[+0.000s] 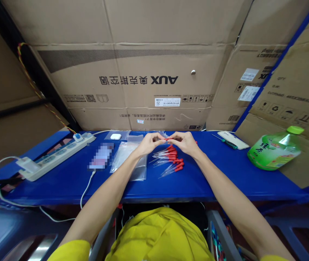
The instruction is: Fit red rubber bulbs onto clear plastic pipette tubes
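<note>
My left hand (150, 142) and my right hand (184, 142) meet above the blue table (219, 174), fingertips pinched together on one small dropper with a red bulb (166, 139). Just below the hands lies a pile of several clear droppers with red bulbs (170, 158). A stack of clear plastic bags (130, 156) lies under my left wrist.
A white power strip (58, 154) with cables runs along the left. A phone (101, 156) on a charging cable and a white earbud case (115, 136) sit beside the bags. At right lie a white device (233, 139) and a green bottle (275, 149). Cardboard boxes (154, 79) wall the back.
</note>
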### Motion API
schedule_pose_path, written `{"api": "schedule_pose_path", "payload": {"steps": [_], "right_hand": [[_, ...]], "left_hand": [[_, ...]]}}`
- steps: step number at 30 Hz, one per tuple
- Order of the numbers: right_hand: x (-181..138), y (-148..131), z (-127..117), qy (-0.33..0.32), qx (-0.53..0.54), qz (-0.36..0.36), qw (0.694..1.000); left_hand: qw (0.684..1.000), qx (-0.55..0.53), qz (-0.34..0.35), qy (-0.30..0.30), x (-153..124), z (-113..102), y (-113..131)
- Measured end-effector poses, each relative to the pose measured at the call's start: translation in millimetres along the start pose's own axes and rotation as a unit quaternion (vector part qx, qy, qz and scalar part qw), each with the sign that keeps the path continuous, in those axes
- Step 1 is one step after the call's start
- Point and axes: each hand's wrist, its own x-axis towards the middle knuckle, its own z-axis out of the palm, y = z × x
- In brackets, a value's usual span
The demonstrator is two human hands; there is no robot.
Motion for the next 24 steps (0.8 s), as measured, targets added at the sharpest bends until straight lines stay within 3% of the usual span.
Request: {"api": "schedule_pose_path", "payload": {"steps": [4, 8, 14, 19, 24], "right_hand": [[2.2, 5.5, 1.4, -0.008, -0.012, 0.014, 1.0], [7.1, 15.4, -5.2, -0.02, -0.131, 0.005, 0.991], [8.5, 32.4, -17.8, -0.083, -0.367, -0.029, 0.926], [10.3, 41.0, -15.2, -0.147, -0.411, -0.028, 0.899], [13.9, 42.2, -12.3, -0.166, -0.424, -0.048, 0.889]], "left_hand": [[0.998, 0.053, 0.015, 0.014, 3.6, 2.6, -10.2], [0.982, 0.184, 0.033, 0.032, 7.4, 3.8, -20.0], [0.941, 0.338, 0.001, 0.032, 4.6, 1.2, -22.4], [0.931, 0.366, -0.007, 0.003, 4.1, -0.1, -26.0], [0.94, 0.339, -0.033, -0.014, 3.8, 0.8, -29.6]]}}
